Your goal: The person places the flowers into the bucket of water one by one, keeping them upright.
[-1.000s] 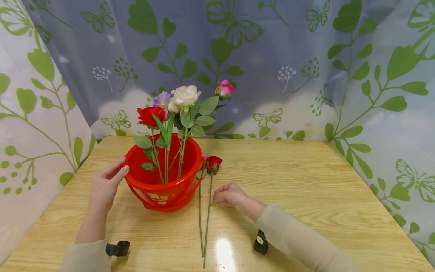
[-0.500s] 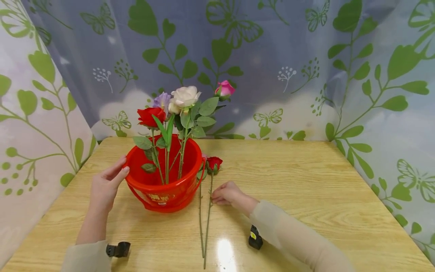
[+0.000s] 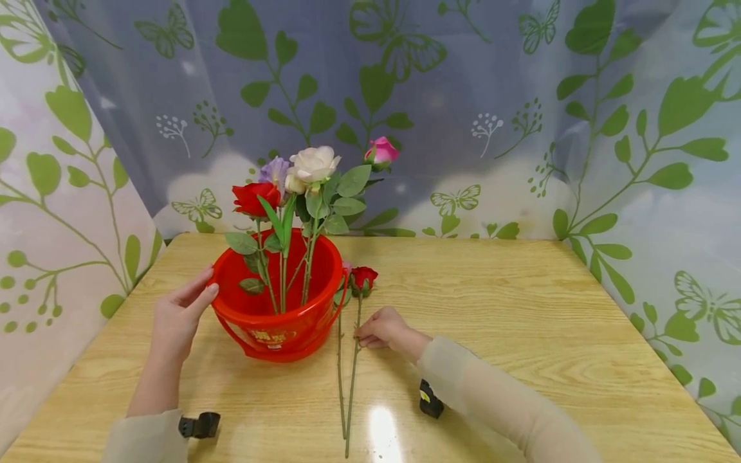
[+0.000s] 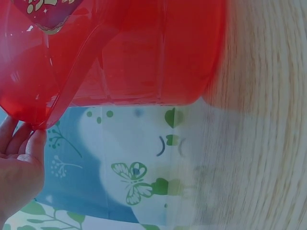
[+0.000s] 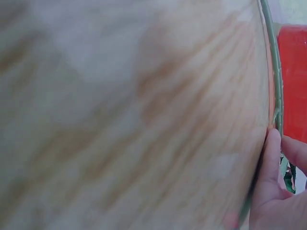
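Observation:
A red plastic bucket (image 3: pixel 278 331) stands on the table, several artificial flowers upright inside it. My left hand (image 3: pixel 176 318) holds the bucket's rim at its left side, thumb and fingers on the edge; the left wrist view shows the fingertips (image 4: pixel 36 141) at the rim. Right of the bucket lies a long-stemmed red rose (image 3: pixel 363 278). With thumb and finger my right hand (image 3: pixel 384 331) pinches its stem, and the right wrist view shows the green stem (image 5: pixel 277 72) at the fingertips. Beside it lies another stem (image 3: pixel 341 379), its pink bloom partly hidden behind the bucket's handle.
In the bucket are a red rose (image 3: pixel 256 199), a purple flower (image 3: pixel 274 172), a white rose (image 3: pixel 314 164) and a pink rosebud (image 3: pixel 381 152) leaning right. A wooden table (image 3: pixel 492 308) extends right. A patterned curtain (image 3: pixel 463 96) hangs behind it.
My right hand has moved slightly left, from beside the red rose's stem onto it, and its fingers have closed on the stem. The left hand and the bucket stay put.

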Tool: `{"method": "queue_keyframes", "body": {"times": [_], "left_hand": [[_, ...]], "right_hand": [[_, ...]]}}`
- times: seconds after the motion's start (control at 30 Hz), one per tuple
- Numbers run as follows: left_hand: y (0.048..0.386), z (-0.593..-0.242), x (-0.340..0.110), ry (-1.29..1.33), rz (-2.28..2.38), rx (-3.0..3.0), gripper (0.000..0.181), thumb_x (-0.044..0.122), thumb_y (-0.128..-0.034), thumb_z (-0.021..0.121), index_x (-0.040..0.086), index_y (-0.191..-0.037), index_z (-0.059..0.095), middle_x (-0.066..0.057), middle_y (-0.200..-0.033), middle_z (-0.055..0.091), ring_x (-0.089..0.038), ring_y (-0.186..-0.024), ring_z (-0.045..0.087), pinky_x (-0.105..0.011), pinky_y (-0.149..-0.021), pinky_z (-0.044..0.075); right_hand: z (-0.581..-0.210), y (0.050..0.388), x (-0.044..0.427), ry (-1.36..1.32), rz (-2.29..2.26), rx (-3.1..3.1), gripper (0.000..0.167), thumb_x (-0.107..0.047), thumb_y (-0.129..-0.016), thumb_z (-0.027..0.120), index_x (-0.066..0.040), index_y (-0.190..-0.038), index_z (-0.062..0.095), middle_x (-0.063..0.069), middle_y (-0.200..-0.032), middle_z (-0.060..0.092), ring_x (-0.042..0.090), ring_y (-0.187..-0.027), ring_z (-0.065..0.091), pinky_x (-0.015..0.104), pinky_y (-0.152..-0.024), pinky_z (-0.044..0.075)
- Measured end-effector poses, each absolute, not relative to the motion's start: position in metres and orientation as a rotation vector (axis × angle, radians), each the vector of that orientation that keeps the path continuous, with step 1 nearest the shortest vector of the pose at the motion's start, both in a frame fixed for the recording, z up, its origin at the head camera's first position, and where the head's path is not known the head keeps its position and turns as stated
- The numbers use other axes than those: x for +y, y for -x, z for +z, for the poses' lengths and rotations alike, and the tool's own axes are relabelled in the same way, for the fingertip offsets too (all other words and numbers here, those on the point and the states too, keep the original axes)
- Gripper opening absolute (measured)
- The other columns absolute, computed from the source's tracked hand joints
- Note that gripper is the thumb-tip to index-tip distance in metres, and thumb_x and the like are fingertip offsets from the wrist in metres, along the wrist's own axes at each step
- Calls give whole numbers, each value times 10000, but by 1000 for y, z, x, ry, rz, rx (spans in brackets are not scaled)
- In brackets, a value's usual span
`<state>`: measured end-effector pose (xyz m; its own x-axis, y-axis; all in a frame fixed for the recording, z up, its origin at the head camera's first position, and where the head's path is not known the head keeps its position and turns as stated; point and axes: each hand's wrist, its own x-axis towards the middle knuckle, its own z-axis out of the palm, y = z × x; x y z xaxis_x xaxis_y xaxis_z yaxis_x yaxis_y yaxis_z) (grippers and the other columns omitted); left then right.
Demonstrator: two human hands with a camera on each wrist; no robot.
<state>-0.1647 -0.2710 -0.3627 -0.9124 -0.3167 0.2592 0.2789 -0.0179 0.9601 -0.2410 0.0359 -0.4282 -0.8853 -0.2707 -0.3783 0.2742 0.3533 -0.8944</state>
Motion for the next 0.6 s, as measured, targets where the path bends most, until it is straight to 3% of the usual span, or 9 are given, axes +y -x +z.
{"method": "queue_keyframes", "body": {"times": [0.6], "left_hand": [[165,-363,-272,-59,-1975,-1877,344,54,-798,647,84,-1138,606,55,-1118,592,-13,-1067,489,-105,-820,404]], "right_hand": [[-429,244,36,-23,-1549,2138,76,7,-769,636,77,-797,649,56,-528,593,95,-448,557,221,-480,498]]}}
